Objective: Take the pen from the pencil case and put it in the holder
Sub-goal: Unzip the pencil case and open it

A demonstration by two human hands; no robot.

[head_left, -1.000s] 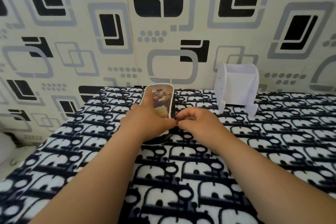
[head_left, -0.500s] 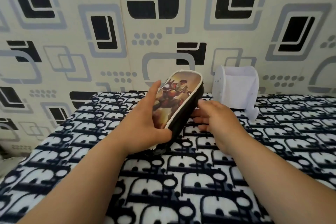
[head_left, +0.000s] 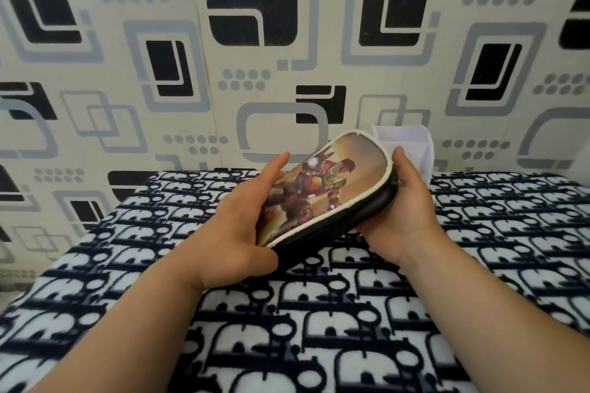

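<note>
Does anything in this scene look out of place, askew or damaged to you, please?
Nothing stands out. The black zipped pencil case with the printed armoured figure is tilted only because the left hand and right hand hold it; the white plastic holder stands upright behind.

Holder point(head_left: 412, 143) mostly hidden behind pencil case point(head_left: 325, 188); pen unseen, case's zip side can't tell.

You get bright, even, soft light with no glare. Faint shadows sit under the hands on the blanket point(head_left: 319, 313). The wide lens bends the wall point(head_left: 287, 41) pattern at the edges. The whole frame looks slightly soft, with the corners blurrier than the middle.
</note>
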